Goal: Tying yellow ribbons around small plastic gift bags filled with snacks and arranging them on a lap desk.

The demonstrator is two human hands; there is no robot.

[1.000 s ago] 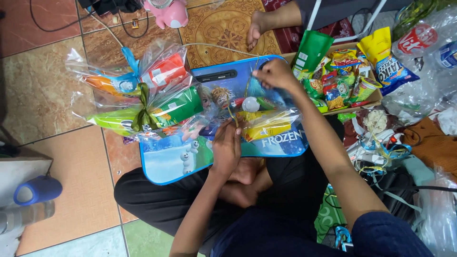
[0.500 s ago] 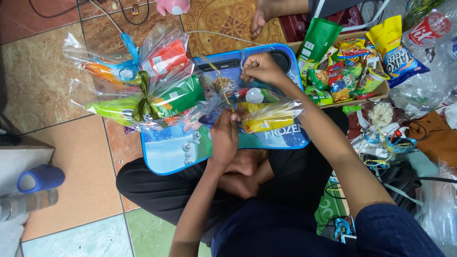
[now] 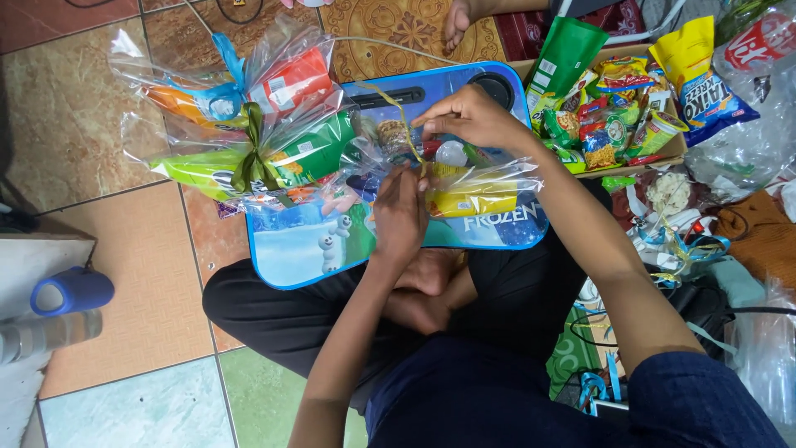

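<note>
Sitting cross-legged on the tile floor (image 3: 124, 332), blue lap tray (image 3: 298, 257) across my knees at frame centre. On the tray: clear cellophane snack bundle (image 3: 464, 187), mid-frame, yellow packet and a white round item visible inside. My left hand (image 3: 400, 217) is clamped on the bundle's gathered neck from below, fingers closed around the cellophane. My right hand (image 3: 468, 116) sits just above it, fingertips pinched on a thin gold ribbon (image 3: 398, 116) that arcs up and left from the neck. Hands close together, not touching as far as I can tell. Left of centre, overlapping the tray's left edge: finished bundles, one tied with an olive-green bow (image 3: 249, 162) holding green packets, one behind it in the upper left with a blue ribbon (image 3: 220, 99) and a red-orange pack. Upper right: cardboard box (image 3: 676, 149) full of mixed snack packets, tall green pouch (image 3: 568, 54) standing at its left end, yellow-blue chip bag (image 3: 701, 75) beside it. Right edge: loose ribbon scraps (image 3: 680, 249) and clear plastic. Top centre: another person's bare foot (image 3: 458, 21) on a patterned mat. Lower left: blue-capped bottle (image 3: 62, 299) lying on its side
</note>
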